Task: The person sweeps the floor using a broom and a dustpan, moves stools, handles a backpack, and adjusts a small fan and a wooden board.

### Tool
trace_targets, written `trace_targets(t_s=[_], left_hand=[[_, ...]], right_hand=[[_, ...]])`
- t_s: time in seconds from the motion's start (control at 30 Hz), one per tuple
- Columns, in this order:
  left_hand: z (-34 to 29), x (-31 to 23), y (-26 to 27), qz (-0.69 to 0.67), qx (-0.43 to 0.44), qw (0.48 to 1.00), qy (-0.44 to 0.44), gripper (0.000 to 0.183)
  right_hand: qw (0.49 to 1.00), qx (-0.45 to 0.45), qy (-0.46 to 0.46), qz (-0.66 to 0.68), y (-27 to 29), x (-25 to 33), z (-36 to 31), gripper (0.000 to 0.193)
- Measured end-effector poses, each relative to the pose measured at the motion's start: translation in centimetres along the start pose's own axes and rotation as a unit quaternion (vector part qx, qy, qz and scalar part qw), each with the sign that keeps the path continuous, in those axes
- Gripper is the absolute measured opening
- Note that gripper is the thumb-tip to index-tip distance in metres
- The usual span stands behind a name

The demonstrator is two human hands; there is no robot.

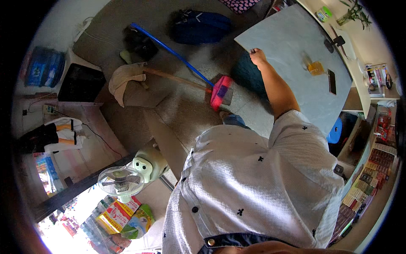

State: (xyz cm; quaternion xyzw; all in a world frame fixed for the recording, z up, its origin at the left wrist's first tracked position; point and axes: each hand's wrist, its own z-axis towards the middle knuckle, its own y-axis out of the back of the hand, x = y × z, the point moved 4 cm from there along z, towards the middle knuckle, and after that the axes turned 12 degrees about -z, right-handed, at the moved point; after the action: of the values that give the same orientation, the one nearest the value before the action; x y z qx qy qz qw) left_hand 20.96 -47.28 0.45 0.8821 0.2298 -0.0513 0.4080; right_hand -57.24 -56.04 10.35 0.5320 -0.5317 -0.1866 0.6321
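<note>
My right hand (257,57) reaches forward at the left edge of a grey-topped table (287,51). Its fingers are curled closed, and a small dark spot shows at the fingertips, too small to make out. Nothing of my left hand or forearm is in view. On the floor in front of me lies a pink broom head (221,91) with a long blue handle (169,50). A wooden pole (175,77) runs beside it, its end at the pink bristles. A phone (332,81) and a cup of amber liquid (315,68) stand farther right on the table.
A dark blue bag (199,27) sits on the floor at the back. A beige cloth (126,80) drapes at the left, near a black-fronted box (81,83). A standing fan (122,182) and colourful packages (120,216) are at lower left. Shelves of small goods (368,178) line the right side.
</note>
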Motion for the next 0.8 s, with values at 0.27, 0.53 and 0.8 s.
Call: trace_targets(t_s=[0.27,0.53,0.8], left_hand=[[-2.8,-15.4,2.0,0.049,-0.038,0.998,0.011,0.031],[-3.7,-21.1,1.1,0.045,-0.066,0.984,0.160,0.029],[-8.5,-17.2,-0.8,-0.005,-0.069,0.980,0.188,0.035]], right_hand=[[0.954,-0.096,0.115,-0.258,0.8,-3.8,5.1,0.022],[0.893,-0.202,0.191,-0.354,1.4,-3.2,3.6,0.038],[0.859,-0.172,0.479,-0.057,-0.4,12.5,-0.3,0.039]])
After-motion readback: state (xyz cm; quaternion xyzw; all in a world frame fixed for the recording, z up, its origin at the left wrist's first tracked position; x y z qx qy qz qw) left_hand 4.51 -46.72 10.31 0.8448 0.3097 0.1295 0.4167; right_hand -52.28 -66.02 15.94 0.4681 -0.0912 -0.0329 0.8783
